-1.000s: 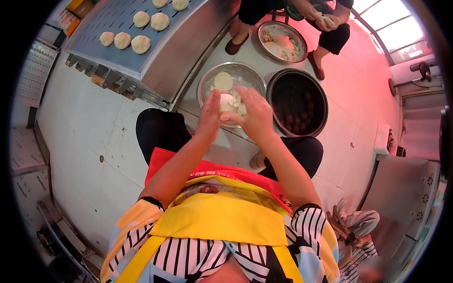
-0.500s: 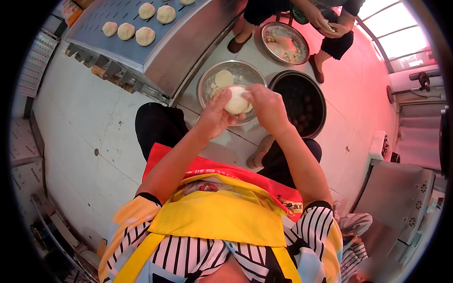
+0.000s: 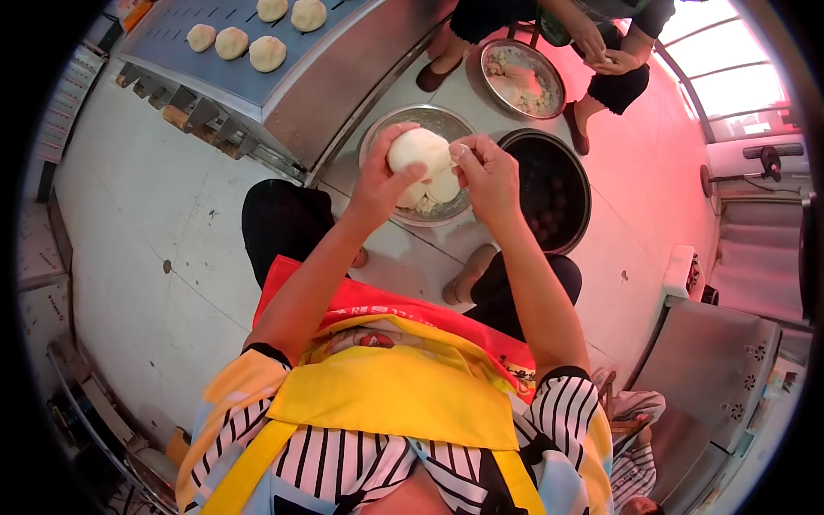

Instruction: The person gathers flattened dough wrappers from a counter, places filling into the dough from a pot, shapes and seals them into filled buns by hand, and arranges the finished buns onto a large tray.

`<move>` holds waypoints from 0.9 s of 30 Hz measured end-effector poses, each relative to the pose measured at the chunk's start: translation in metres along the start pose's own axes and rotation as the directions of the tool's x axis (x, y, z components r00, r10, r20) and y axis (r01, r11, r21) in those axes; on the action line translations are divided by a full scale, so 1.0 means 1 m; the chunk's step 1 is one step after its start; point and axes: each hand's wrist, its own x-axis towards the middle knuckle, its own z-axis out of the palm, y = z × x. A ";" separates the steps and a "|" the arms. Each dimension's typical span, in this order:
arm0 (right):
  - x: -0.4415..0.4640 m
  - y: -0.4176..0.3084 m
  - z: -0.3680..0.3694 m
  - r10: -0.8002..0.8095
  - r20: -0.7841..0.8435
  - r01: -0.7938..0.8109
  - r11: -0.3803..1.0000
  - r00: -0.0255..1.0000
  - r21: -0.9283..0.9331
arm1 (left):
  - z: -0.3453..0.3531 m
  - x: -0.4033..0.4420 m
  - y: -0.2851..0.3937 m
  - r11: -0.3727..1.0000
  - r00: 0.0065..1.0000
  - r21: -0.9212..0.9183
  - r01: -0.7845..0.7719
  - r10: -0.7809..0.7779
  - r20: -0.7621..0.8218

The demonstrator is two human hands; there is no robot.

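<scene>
My left hand (image 3: 378,183) is closed around a smooth, pale dough ball (image 3: 418,154), thumb in front and fingers behind. At its right side, my right hand (image 3: 487,178) pinches an edge of the same dough between thumb and fingers. Below both hands stands a metal bowl (image 3: 374,129) on the floor, holding pale dough rounds (image 3: 443,186) and small crumbly bits. The dough ball hides part of what lies in the bowl. Whether anything is inside the ball cannot be seen.
Several shaped buns (image 3: 268,53) sit on a metal counter (image 3: 180,64) at upper left. A black tub (image 3: 575,225) with dark round lumps stands right of the bowl. Beyond it is another dough bowl (image 3: 556,73), beside a seated co-worker's hands (image 3: 608,57).
The dough ball has risen slightly and turned, showing a broader smooth side. My right hand has moved a little right, pulling at its edge. The view has shifted slightly.
</scene>
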 end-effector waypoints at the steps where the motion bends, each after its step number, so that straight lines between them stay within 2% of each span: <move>1: 0.006 0.003 0.002 0.124 0.007 -0.124 0.984 0.992 0.129 | -0.002 0.006 0.006 0.934 0.978 0.291 -0.206 0.191 0.077; 2: 0.010 0.005 0.001 0.175 0.058 -0.183 0.968 0.983 0.170 | -0.008 0.009 0.012 0.746 0.919 0.537 -0.393 0.339 0.202; 3: 0.013 0.007 0.001 0.232 0.114 -0.251 0.945 0.966 0.210 | -0.013 0.008 0.015 0.465 0.835 0.705 -0.536 0.418 0.358; 4: 0.014 0.010 -0.001 0.286 0.170 -0.321 0.914 0.943 0.247 | -0.016 0.005 0.014 0.453 0.836 0.712 -0.536 0.405 0.371; 5: 0.017 0.011 -0.005 0.382 0.288 -0.458 0.845 0.878 0.277 | -0.017 0.002 0.014 0.441 0.834 0.717 -0.540 0.395 0.386; 7: 0.030 0.012 -0.019 0.506 0.515 -0.692 0.667 0.692 0.276 | -0.018 0.001 0.012 0.409 0.823 0.722 -0.558 0.386 0.417; 8: 0.042 0.018 -0.030 0.525 0.651 -0.824 0.474 0.548 0.312 | -0.018 0.001 0.010 0.394 0.817 0.724 -0.567 0.382 0.431; 9: 0.047 0.017 -0.037 0.427 0.655 -0.773 0.462 0.624 0.435 | -0.019 0.002 0.008 0.380 0.811 0.724 -0.575 0.379 0.446; 10: 0.051 0.014 -0.043 0.328 0.643 -0.715 0.435 0.692 0.547 | -0.016 0.000 0.002 0.736 0.911 0.537 -0.413 0.343 0.230; 11: 0.054 0.011 -0.046 0.229 0.620 -0.654 0.395 0.751 0.646 | -0.010 -0.001 -0.006 0.952 0.977 0.220 -0.214 0.211 0.036; 12: 0.059 0.015 -0.043 0.273 0.510 -0.566 0.557 0.816 0.608 | -0.005 0.000 -0.009 0.986 0.996 -0.163 -0.029 0.014 -0.092; 13: 0.061 0.024 -0.034 0.291 0.439 -0.505 0.688 0.850 0.521 | -0.001 -0.001 -0.006 0.945 0.992 -0.321 0.058 -0.091 -0.089; 15: 0.062 0.056 -0.013 0.281 0.285 -0.363 0.885 0.916 0.292 | 0.005 -0.001 0.004 0.768 0.956 -0.603 0.215 -0.291 -0.030; 16: 0.065 0.068 -0.009 0.240 0.304 -0.312 0.925 0.922 0.216 | 0.002 0.000 0.003 0.720 0.937 -0.639 0.271 -0.350 0.004; 18: 0.065 0.081 -0.004 0.063 0.249 -0.049 0.997 0.967 -0.060 | -0.007 -0.003 -0.007 0.606 0.882 -0.700 0.377 -0.466 0.071; 19: 0.062 0.076 -0.001 -0.036 0.239 0.086 0.976 0.970 -0.202 | -0.013 -0.004 -0.012 0.610 0.882 -0.684 0.400 -0.459 0.107; 21: 0.049 0.053 0.000 -0.152 0.284 0.163 0.987 0.947 -0.014 | -0.022 -0.003 -0.018 0.617 0.884 -0.656 0.435 -0.433 0.178; 23: 0.023 0.015 0.010 -0.258 0.324 0.219 0.964 0.910 0.152 | -0.010 -0.002 -0.008 0.649 0.835 -0.599 0.469 -0.547 0.061; 24: 0.015 0.007 0.015 -0.234 0.354 0.213 0.972 0.905 0.097 | -0.003 -0.003 -0.004 0.658 0.801 -0.569 0.493 -0.599 0.002; 26: 0.004 -0.004 0.024 -0.179 0.399 0.202 0.979 0.900 -0.015 | -0.004 -0.007 0.000 0.682 0.800 -0.516 0.518 -0.600 0.011; 27: 0.001 -0.008 0.022 -0.214 0.371 0.201 0.977 0.903 0.075 | -0.001 -0.006 0.006 0.692 0.800 -0.494 0.526 -0.600 0.012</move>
